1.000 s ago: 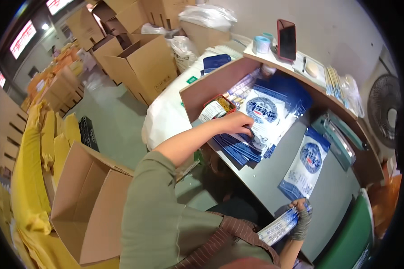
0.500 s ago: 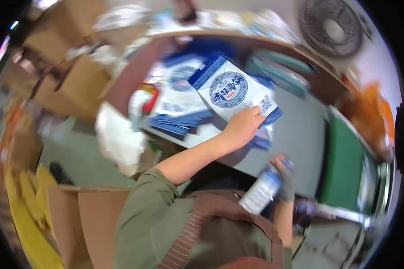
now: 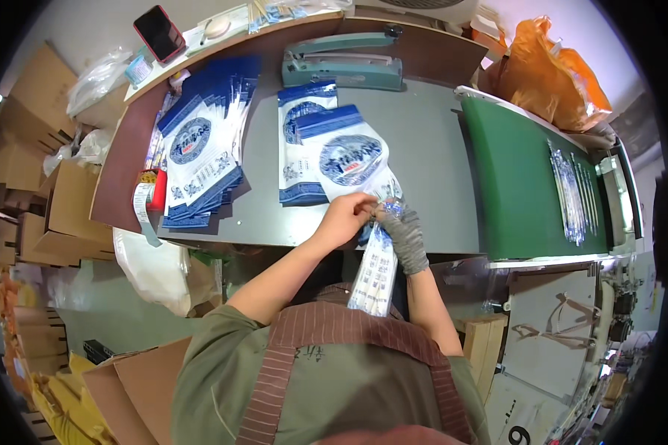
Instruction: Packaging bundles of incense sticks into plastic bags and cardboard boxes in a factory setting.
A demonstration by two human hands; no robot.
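My bare left hand (image 3: 346,219) is closed in a pinch at the near end of a blue-and-white flat pouch (image 3: 351,159). In my right hand (image 3: 403,236), which wears a grey fingerless glove, is a bundle of slim white-and-blue wrapped sticks (image 3: 376,273). The bundle hangs over the table's near edge toward my apron, its upper end meeting the pouch's near end between my fingers. Whether that end is inside the pouch I cannot tell. Under the held pouch lies another pouch (image 3: 293,178) of the same print.
A fanned stack of pouches (image 3: 197,159) lies on the left of the grey table (image 3: 438,163), beside a red tape roll (image 3: 156,189). A teal heat sealer (image 3: 341,67) stands behind. Wrapped sticks (image 3: 568,193) lie on the green board (image 3: 512,170) at right. An open cardboard box (image 3: 137,386) stands lower left.
The pouch in my left hand has come down toward the table's near edge. My right hand has brought the bundle up and left to meet it. The view has turned and steadied.
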